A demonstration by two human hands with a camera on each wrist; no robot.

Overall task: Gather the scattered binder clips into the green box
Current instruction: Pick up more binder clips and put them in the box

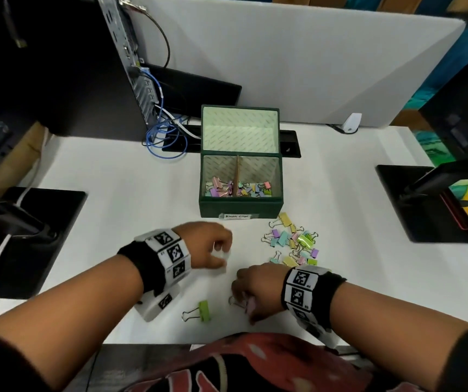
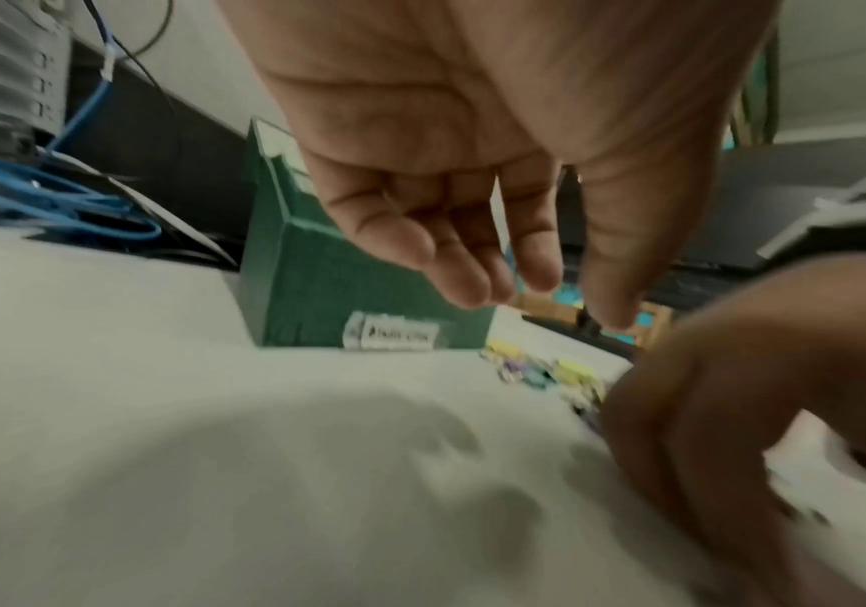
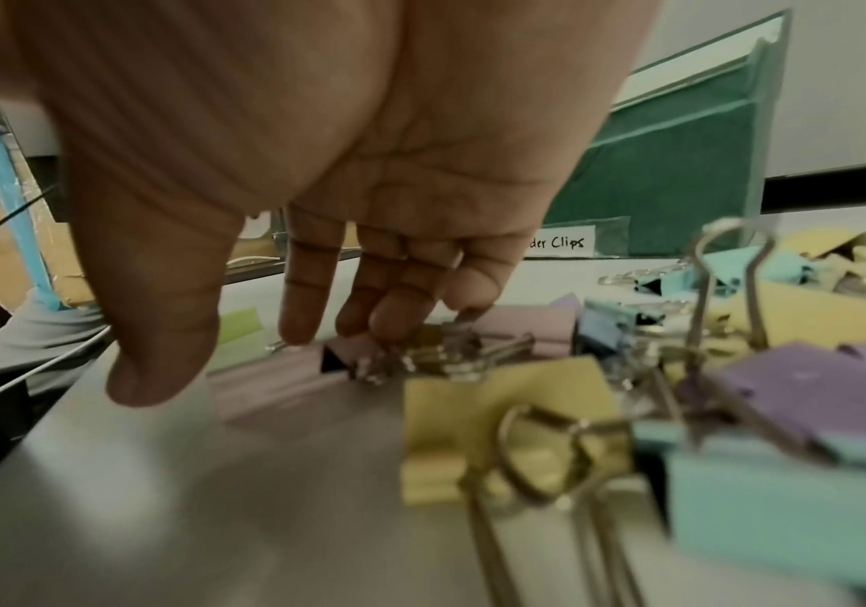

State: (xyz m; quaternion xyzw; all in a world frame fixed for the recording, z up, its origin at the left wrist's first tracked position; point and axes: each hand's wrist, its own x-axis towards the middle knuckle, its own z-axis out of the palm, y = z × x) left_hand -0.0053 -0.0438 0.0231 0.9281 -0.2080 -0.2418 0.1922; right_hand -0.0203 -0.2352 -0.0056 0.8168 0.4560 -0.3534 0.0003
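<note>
Our left hand (image 2: 472, 172) hangs relaxed, empty; our right hand (image 3: 348, 197) fingers touch pink clip (image 3: 498, 328), grasp unclear; green box (image 1: 240, 206) beyond

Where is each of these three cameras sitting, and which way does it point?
Head: worn on the head, looking forward and down at the white table, the green box and both forearms.
Left wrist: low over the table, looking along the left hand, whose relaxed fingers hold nothing, toward the box.
Right wrist: low among the loose binder clips, looking along the right hand, whose fingers touch a pink clip.
Shared: both wrist views show the box's handwritten label, also seen from the head.
</note>
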